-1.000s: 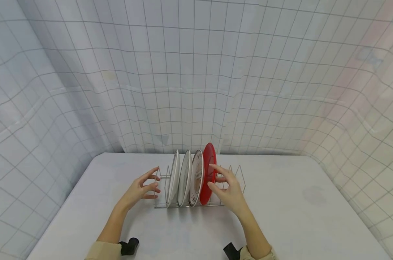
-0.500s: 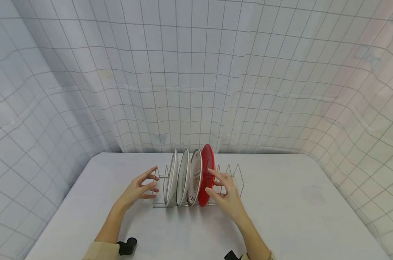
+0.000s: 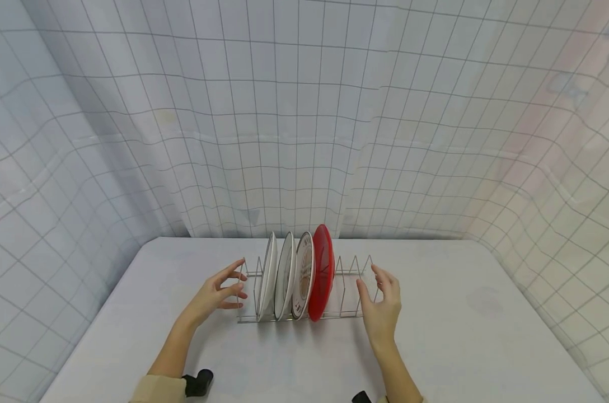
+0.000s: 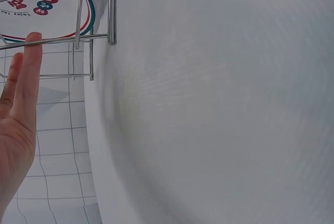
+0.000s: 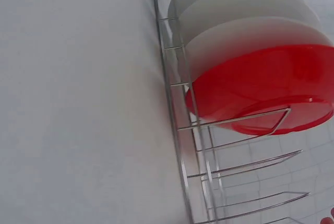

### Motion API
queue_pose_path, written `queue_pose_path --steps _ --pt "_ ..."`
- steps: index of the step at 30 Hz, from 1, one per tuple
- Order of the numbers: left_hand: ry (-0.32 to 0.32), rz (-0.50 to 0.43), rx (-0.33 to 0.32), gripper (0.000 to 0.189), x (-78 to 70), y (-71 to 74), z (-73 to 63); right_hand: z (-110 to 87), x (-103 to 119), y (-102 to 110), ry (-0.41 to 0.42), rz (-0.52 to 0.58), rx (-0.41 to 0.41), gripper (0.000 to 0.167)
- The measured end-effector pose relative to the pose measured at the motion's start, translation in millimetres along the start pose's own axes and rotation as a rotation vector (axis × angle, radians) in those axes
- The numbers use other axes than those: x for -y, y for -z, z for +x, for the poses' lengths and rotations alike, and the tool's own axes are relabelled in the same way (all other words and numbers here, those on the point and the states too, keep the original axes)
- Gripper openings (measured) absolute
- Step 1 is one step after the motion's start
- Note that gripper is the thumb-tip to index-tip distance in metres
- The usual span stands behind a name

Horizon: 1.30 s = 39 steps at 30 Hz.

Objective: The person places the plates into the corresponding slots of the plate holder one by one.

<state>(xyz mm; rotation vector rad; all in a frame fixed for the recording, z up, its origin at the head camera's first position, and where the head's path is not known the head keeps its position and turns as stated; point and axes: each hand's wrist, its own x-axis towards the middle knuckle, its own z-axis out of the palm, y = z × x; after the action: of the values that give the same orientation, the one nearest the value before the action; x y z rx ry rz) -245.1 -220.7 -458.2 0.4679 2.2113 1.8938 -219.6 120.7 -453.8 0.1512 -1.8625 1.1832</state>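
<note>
A wire dish rack [image 3: 345, 318] stands on the table with several plates upright in it. From left to right in the head view come a white plate [image 3: 267, 280], a second white plate [image 3: 285, 280], a patterned plate [image 3: 303, 280] and a red plate [image 3: 322, 268]. My left hand [image 3: 215, 294] is at the rack's left end; the left wrist view shows its extended fingers against a wire, before a printed plate [image 4: 57, 23]. Near the rack's right end is my right hand [image 3: 383, 313], thumb and fingers apart, holding nothing. Only its fingertips [image 5: 329, 220] appear in the right wrist view.
A white table [image 3: 460, 319] spreads out on both sides of the rack. Behind and beside it hangs a white grid-patterned curtain [image 3: 304, 140]. Several wire dividers [image 5: 255, 161] stand right of the red plate.
My right hand has moved away from the red plate, rightward to the rack's right end. The red plate stays upright in the rack. My left hand keeps its place.
</note>
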Motion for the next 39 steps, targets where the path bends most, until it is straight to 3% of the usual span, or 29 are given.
queue_pose_path --steps 3,9,15,19,23,31,35,39 --pt "0.002 -0.003 0.0 0.06 -0.1 -0.3 0.2 -6.7 -7.3 0.4 -0.064 -0.07 -0.031 0.043" --pt "0.006 -0.005 0.0 0.061 0.7 0.1 -0.2 -13.9 -11.4 -0.1 -0.224 -0.156 -0.016 0.043" --pt "0.035 -0.053 -0.054 0.061 0.8 -7.7 -2.3 -6.9 -18.4 -1.6 -0.246 -0.176 0.0 0.037" --pt "0.093 -0.123 -0.141 0.063 -0.5 -25.6 -6.6 9.4 -31.1 -3.2 -0.25 -0.115 0.049 0.037" --pt "0.144 -0.186 -0.265 0.066 -2.2 -50.1 -11.9 31.5 -49.4 -6.7 -0.29 -0.026 0.159 0.038" --pt "0.13 -0.264 -0.505 0.07 -5.9 -102.6 -13.8 70.2 -85.4 -22.2 -0.33 0.048 0.387 0.042" --pt "0.11 -0.286 -0.563 0.072 -8.4 -120.2 -12.6 82.6 -96.3 -31.0 -0.317 0.059 0.445 0.041" --pt "0.104 -0.294 -0.588 0.072 -9.3 -127.1 -11.4 88.5 -102.0 -35.7 -0.32 0.072 0.478 0.041"
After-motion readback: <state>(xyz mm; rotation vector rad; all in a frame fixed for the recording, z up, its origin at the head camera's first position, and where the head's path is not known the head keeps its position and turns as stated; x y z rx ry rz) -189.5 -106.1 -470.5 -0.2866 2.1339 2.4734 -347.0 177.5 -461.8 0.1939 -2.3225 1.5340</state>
